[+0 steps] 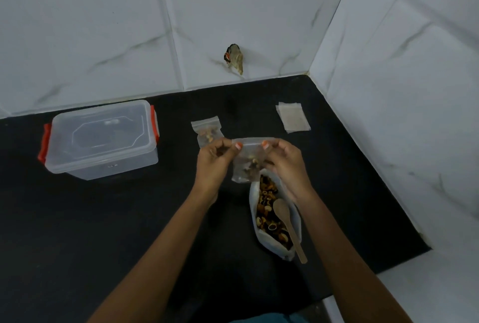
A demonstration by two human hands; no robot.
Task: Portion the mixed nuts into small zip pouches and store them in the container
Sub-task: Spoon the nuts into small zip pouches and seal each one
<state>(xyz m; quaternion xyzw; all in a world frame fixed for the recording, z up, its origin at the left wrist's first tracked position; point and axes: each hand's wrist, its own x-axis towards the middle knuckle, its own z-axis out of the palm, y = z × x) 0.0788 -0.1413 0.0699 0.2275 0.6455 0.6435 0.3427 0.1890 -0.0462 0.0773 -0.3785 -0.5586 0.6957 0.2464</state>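
I hold a small clear zip pouch [247, 162] with some nuts inside, above the black counter. My left hand [215, 159] pinches its top left corner and my right hand [285, 162] pinches its top right corner. Just below it lies the big open bag of mixed nuts [272, 219], with a wooden spoon [286, 224] resting in it. Another small pouch with nuts [207, 129] lies flat on the counter behind my left hand. A clear plastic container [101, 141] with red clips and its lid on stands at the left.
A stack of unfilled small pouches [293, 116] lies at the back right of the black counter [103, 219]. White marbled wall tiles close the back and right side. A small crumpled object [234, 58] sticks to the back wall.
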